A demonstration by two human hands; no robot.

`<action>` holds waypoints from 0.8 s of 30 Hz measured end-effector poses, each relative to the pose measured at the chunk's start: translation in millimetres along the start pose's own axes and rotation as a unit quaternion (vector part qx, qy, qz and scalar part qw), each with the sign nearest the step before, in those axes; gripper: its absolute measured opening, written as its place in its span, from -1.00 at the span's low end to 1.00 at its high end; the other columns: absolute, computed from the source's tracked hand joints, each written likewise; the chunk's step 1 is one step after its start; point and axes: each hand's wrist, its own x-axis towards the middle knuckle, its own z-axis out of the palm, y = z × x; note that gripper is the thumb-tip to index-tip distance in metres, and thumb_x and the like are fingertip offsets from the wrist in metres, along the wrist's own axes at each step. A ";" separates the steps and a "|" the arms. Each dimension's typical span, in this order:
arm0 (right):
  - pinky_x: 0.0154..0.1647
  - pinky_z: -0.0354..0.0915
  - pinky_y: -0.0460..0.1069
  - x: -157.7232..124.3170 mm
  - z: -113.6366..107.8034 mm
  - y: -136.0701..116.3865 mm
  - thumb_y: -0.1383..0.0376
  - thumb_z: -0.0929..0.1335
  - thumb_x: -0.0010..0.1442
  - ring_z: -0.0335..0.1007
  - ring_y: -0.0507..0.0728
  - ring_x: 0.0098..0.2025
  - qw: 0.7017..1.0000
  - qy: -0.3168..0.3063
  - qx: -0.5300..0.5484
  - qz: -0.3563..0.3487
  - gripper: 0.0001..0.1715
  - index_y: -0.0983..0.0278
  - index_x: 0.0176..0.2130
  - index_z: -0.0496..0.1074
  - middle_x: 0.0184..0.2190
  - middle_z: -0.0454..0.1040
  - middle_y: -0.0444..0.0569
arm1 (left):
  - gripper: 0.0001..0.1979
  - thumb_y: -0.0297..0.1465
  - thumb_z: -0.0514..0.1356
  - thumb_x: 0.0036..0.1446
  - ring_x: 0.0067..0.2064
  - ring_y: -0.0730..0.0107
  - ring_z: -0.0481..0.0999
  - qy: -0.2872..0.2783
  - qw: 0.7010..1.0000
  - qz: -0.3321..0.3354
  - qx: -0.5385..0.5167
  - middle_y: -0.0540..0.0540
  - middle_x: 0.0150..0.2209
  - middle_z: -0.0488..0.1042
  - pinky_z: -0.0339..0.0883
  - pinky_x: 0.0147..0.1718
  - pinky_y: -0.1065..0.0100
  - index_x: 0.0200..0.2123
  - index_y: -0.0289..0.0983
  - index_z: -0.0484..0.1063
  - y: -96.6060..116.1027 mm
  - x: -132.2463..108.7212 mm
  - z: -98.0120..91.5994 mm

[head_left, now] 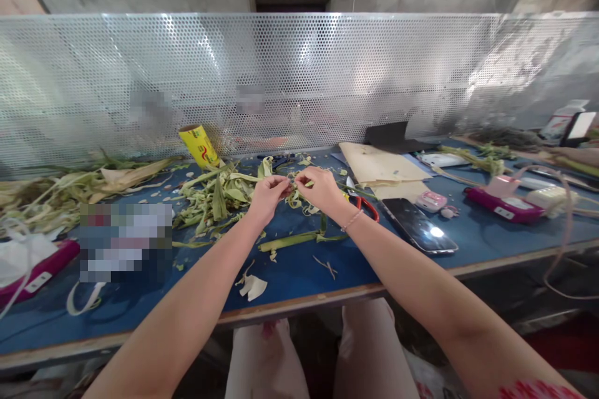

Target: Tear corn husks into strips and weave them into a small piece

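Over the middle of the blue table (299, 277), my left hand (267, 198) and my right hand (321, 188) meet almost fingertip to fingertip. Both are closed in a pinch, and what lies between the fingers is too small to make out. Pale curled plant shreds (296, 201) show just under the fingertips. To the left of my left hand spreads a heap of green leaves and stalks (219, 193). A thick green stalk (290, 240) lies in front of my hands. Red handles (369, 207) of a cutting tool show beside my right wrist.
A perforated metal screen (299, 75) runs along the back. A yellow tube (200, 144) leans at the back left. To the right are brown paper (384, 164), a phone (418, 224), a pink case (431, 201) and a purple power strip (503, 206) with cables. Another purple strip (47, 274) lies left.
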 end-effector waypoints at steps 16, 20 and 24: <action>-0.51 0.26 -0.08 5.1 6.0 6.7 0.22 0.32 -0.04 0.24 -0.02 -0.54 0.938 -0.057 0.250 0.231 -0.84 0.27 -0.47 0.30 -0.57 0.32 -0.15 | -0.87 -0.36 0.21 -0.14 -0.48 0.55 0.33 -0.075 0.989 0.086 0.093 0.03 -0.56 0.37 0.26 -0.39 0.44 -0.49 -0.32 0.38 -4.9 2.3 -2.9; -0.53 0.21 -0.09 4.8 4.6 8.7 0.17 0.34 -0.07 0.19 -0.04 -0.56 0.937 -0.076 0.256 0.226 -0.77 0.28 -0.51 0.27 -0.59 0.29 -0.17 | -0.89 -0.39 0.18 -0.11 -0.48 0.54 0.33 -0.072 0.984 0.101 0.125 0.03 -0.56 0.37 0.25 -0.40 0.43 -0.48 -0.32 0.38 -3.3 1.6 -3.0; -0.51 0.16 -0.10 5.0 2.8 10.0 0.13 0.34 -0.08 0.17 -0.05 -0.56 0.943 -0.103 0.236 0.211 -0.72 0.30 -0.50 0.28 -0.58 0.30 -0.17 | -0.89 -0.38 0.17 -0.11 -0.48 0.53 0.33 -0.063 0.980 0.108 0.154 0.02 -0.56 0.37 0.23 -0.41 0.43 -0.47 -0.32 0.39 -1.0 0.9 -3.7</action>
